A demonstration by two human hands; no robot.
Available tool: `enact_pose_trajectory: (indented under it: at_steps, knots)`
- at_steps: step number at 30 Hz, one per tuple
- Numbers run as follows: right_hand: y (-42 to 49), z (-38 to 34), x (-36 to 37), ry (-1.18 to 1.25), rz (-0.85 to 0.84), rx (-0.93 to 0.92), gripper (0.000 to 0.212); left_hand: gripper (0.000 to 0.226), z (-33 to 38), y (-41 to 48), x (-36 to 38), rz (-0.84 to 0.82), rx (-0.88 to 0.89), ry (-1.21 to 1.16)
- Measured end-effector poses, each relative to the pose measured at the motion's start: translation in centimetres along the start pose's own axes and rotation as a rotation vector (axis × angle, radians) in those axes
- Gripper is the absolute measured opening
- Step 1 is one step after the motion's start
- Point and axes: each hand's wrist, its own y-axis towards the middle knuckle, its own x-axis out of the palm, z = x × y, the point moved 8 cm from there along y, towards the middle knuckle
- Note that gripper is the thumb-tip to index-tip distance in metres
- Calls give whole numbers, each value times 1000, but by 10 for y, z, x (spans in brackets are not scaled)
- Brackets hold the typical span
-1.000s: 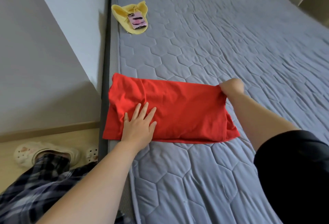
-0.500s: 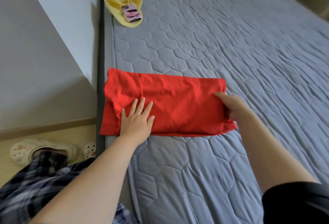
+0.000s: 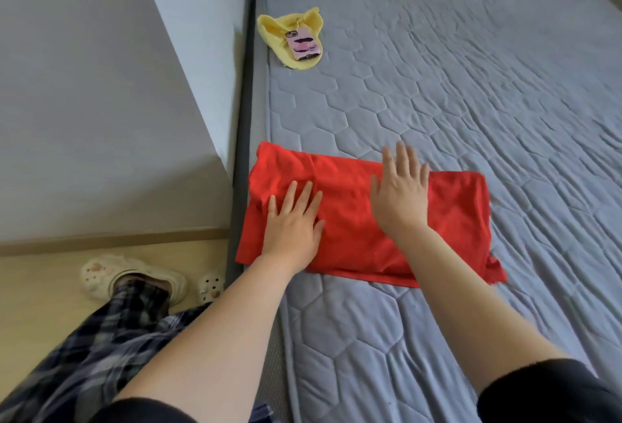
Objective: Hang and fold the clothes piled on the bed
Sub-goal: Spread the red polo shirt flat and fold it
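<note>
Stretching left to right beside the left edge of the quilted grey mattress (image 3: 437, 86), a folded red cloth garment (image 3: 451, 217) lies beneath the flat, straight-fingered left hand (image 3: 292, 224) and right hand (image 3: 400, 197), its uncovered end rightward.

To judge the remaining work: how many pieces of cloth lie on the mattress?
2. A folded red garment at the near left edge under the left hand and right hand, and a yellow cloth farther up the left edge, under a phone.
</note>
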Motion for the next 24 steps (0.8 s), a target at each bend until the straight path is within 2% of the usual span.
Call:
enact_pose_trajectory:
  at_steps: [2, 4, 6, 9, 11, 13, 16, 18, 20, 24]
  knots:
    - [-8, -14, 40, 10, -183, 11, 56, 59, -25, 9, 1, -28, -115, -4]
    - [-21, -7, 76, -33, -309, 74, 59, 60, -61, 13, 6, -80, -336, -80]
    - [-26, -1, 89, -49, -295, 96, 59, 61, -85, 15, 5, -99, -490, -209]
    - [-23, -3, 93, -59, -251, 90, 60, 61, -107, 28, -16, 89, -573, -433]
    - [-23, -4, 95, -65, -233, 83, 60, 59, -115, 38, -23, 154, -617, -576]
    - [-24, -4, 95, -73, -218, 80, 59, 53, -117, 51, -21, 132, -639, -695]
    - [-24, -4, 93, -70, -185, 78, 64, 39, -124, 64, -17, 123, -636, -712]
    - [-24, -6, 92, -53, -163, 73, 65, 36, -142, 59, -6, 155, -735, -747]
    - [-25, -7, 92, -49, -155, 65, 65, 37, -157, 49, 10, 151, -830, -835]
    - [-23, -6, 95, -68, -169, 72, 65, 57, -156, 49, 18, -22, -812, -1015]
